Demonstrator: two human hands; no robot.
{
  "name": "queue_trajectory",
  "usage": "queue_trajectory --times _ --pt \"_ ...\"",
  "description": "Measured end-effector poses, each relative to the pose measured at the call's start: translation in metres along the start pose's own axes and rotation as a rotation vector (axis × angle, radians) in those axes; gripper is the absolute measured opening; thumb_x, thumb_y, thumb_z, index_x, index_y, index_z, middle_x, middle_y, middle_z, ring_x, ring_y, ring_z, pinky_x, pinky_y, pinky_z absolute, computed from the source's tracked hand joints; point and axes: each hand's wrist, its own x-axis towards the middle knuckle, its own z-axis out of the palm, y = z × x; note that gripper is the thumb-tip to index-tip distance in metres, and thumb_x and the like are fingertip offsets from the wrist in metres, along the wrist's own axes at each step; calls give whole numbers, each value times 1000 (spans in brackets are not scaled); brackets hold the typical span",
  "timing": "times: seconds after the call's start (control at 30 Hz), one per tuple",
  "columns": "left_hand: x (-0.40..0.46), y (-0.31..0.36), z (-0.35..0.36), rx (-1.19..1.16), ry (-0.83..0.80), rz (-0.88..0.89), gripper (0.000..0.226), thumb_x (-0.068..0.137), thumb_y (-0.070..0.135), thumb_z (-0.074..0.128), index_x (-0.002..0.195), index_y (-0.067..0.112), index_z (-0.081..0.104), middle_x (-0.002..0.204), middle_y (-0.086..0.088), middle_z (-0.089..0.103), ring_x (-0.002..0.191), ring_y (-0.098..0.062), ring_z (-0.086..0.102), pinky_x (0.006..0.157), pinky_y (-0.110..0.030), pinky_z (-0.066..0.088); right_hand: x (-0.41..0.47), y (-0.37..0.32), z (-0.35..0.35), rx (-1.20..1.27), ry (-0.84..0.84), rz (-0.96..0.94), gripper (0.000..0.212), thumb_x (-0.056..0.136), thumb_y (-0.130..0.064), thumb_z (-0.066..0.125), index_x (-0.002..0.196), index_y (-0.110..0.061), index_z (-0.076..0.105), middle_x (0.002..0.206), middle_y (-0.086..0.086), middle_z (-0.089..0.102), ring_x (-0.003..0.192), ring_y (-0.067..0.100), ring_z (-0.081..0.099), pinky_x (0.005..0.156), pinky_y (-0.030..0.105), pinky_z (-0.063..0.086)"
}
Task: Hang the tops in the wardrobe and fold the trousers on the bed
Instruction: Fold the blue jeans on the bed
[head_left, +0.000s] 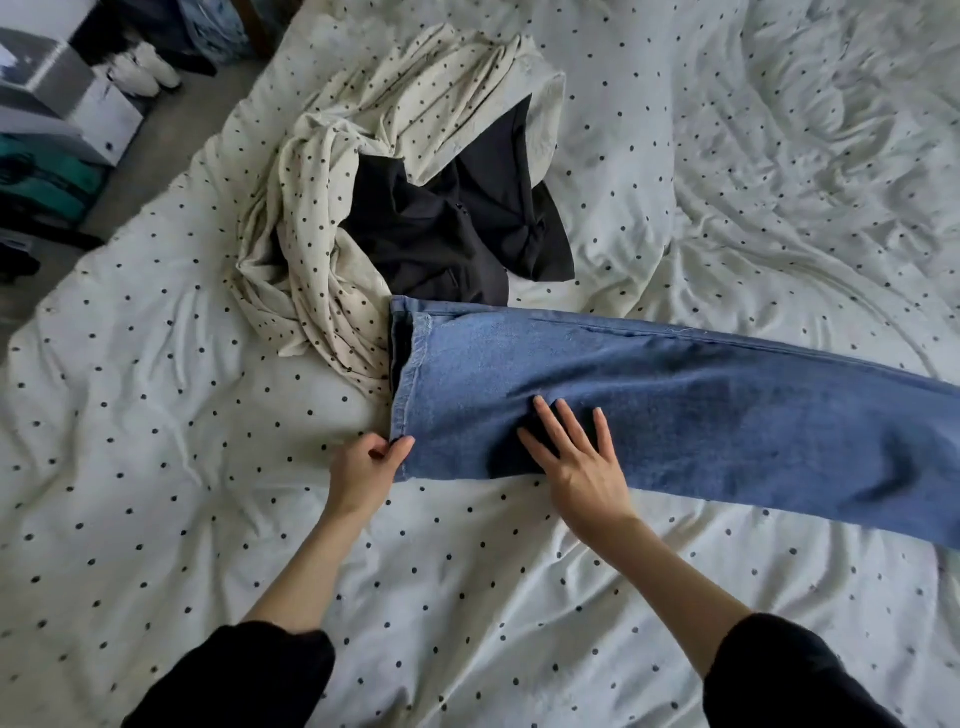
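Observation:
Blue jeans (701, 410) lie across the bed, their legs stacked and running off the right edge of the view, hems at the left. My left hand (363, 470) pinches the near corner of the hem. My right hand (576, 457) lies flat on the denim with its fingers spread. Behind the jeans sits a crumpled dark garment (452, 228), partly wrapped by a cream garment with black dots (317, 249).
The bed is covered by a wrinkled white duvet with dark dots (467, 597). On the floor at the upper left are white shoes (145, 70), boxes (47, 78) and a teal item (47, 182).

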Motion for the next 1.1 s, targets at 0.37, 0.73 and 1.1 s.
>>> queue_trajectory --times 0.37,0.73,1.1 --pt "16 55 -11 -126 274 472 39 81 27 71 114 11 55 104 1 57 81 -4 54 77 -18 44 57 -6 -42 167 142 42 68 95 -44 44 150 -34 4 158 2 -14 145 27 -12 114 58 5" --pt "42 93 -1 108 265 400 39 88 43 58 104 9 47 89 -2 63 90 -32 58 65 -29 32 86 -10 -31 248 133 111 72 94 -28 49 151 -28 6 159 8 -7 146 31 -7 114 59 8" --pt "12 103 -3 371 179 438 31 92 39 53 97 10 44 73 -1 52 75 -31 52 58 -34 31 58 15 5 17 -56 236 77 93 -59 29 150 -24 -8 158 6 -13 145 26 -14 109 59 -15"
